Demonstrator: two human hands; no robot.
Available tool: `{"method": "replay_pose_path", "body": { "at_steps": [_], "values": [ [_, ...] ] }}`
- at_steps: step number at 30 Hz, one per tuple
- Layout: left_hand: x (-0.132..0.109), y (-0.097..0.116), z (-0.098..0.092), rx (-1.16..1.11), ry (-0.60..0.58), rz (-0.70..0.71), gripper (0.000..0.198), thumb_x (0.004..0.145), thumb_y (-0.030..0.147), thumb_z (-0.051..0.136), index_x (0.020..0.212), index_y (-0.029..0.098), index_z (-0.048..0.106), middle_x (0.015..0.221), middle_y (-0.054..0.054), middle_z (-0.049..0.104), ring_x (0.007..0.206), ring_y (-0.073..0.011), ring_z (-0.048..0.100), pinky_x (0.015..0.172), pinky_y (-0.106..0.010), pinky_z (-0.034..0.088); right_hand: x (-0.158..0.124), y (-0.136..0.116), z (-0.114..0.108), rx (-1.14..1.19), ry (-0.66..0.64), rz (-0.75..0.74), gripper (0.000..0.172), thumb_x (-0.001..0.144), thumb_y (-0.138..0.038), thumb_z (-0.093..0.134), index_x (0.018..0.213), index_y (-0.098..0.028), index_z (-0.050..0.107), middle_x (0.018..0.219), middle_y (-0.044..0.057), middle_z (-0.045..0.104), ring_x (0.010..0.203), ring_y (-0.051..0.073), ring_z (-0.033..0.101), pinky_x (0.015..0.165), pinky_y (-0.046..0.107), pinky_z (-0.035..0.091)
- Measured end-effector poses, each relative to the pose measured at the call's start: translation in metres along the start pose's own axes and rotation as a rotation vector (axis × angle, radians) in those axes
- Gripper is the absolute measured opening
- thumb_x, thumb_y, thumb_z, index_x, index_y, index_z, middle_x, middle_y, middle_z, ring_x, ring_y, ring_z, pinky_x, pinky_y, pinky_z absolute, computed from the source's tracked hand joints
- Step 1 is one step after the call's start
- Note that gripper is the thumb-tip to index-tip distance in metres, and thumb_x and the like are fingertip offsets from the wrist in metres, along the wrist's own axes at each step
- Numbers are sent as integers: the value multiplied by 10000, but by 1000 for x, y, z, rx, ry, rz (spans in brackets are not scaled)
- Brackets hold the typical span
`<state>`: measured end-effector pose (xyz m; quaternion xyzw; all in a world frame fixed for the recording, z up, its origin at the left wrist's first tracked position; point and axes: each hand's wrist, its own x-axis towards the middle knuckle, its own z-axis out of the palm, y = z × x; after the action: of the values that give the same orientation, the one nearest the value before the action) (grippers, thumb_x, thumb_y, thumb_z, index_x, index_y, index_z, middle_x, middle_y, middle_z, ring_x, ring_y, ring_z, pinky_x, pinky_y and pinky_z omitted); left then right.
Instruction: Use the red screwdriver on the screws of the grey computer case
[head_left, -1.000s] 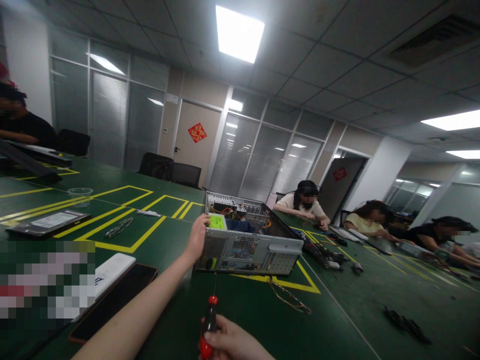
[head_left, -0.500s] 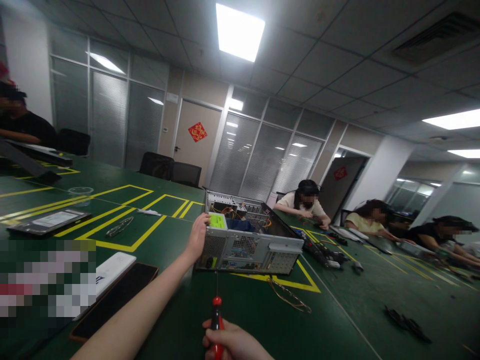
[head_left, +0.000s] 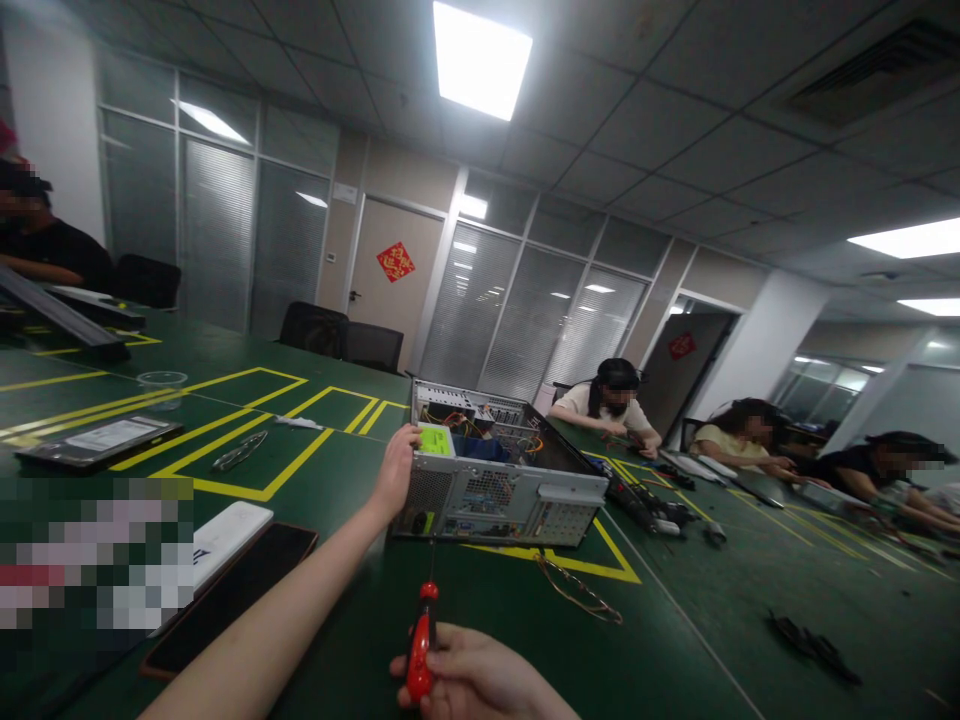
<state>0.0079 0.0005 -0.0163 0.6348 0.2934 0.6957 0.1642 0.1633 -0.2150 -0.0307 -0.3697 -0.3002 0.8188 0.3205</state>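
An open computer case (head_left: 517,520) lies on its side on the green table, its rear panel facing me. My left hand (head_left: 396,472) grips the case's left corner, fingers over the edge beside a power supply (head_left: 435,441) with a bright green label. In my right hand (head_left: 480,668), closed around the handle, is a red and black screwdriver (head_left: 421,640). Its thin shaft points away from me toward the lower left of the rear panel. Whether the tip touches a screw there is too small to tell. Wires and boards show inside the case.
Left of my arm lie a dark phone (head_left: 232,600), a white box-like item (head_left: 234,535), a hard drive (head_left: 105,440) and a plastic cup (head_left: 161,388). Bundled wires (head_left: 577,590) lie right of the case, with black parts (head_left: 814,648) farther right. Other people sit around the table.
The screwdriver handle has tilted and shifted slightly left, and my right hand's grip on it has turned. My left hand and the case stay in place.
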Motion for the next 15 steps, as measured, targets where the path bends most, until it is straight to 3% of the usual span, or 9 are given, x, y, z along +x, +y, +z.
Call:
{"method": "replay_pose_path", "body": {
  "at_steps": [3, 6, 9, 12, 15],
  "values": [
    [0, 0, 0, 2, -1, 2, 553, 1010, 617, 216, 982, 225, 605, 1250, -116, 662, 1291, -248, 563, 1153, -471, 414, 7, 8, -6, -3, 41, -18, 567, 560, -264, 927, 1000, -152, 588, 811, 41, 732, 687, 153, 698, 666, 251, 433],
    [1, -2, 0, 9, -12, 8, 545, 1017, 601, 216, 978, 223, 606, 1256, -110, 661, 1292, -239, 565, 1151, -459, 422, 9, 11, -8, 21, 111, -12, 418, 635, -251, 859, 920, -172, 563, 702, -20, 664, 614, 116, 648, 644, 255, 457],
    [1, -3, 0, 3, -3, 17, 538, 1017, 598, 227, 983, 223, 611, 1256, -110, 661, 1295, -242, 562, 1148, -465, 422, 6, 9, -6, 64, 145, 5, 350, 644, -200, 805, 880, -179, 548, 816, 15, 699, 674, 117, 681, 629, 217, 469],
    [1, -4, 0, -3, 5, 18, 529, 1016, 597, 239, 989, 225, 615, 1261, -111, 659, 1301, -248, 557, 1150, -472, 416, 3, 4, -4, 86, 161, 55, 394, 634, -122, 790, 950, -182, 563, 954, 69, 735, 587, 72, 624, 502, 148, 369],
    [0, -4, 0, -9, -3, 16, 529, 1014, 602, 243, 989, 226, 615, 1256, -112, 665, 1300, -251, 559, 1157, -474, 412, 3, 2, -6, 98, 144, 72, 380, 685, -167, 771, 1011, -197, 578, 829, 26, 707, 501, 60, 542, 450, 143, 277]
  ]
}}
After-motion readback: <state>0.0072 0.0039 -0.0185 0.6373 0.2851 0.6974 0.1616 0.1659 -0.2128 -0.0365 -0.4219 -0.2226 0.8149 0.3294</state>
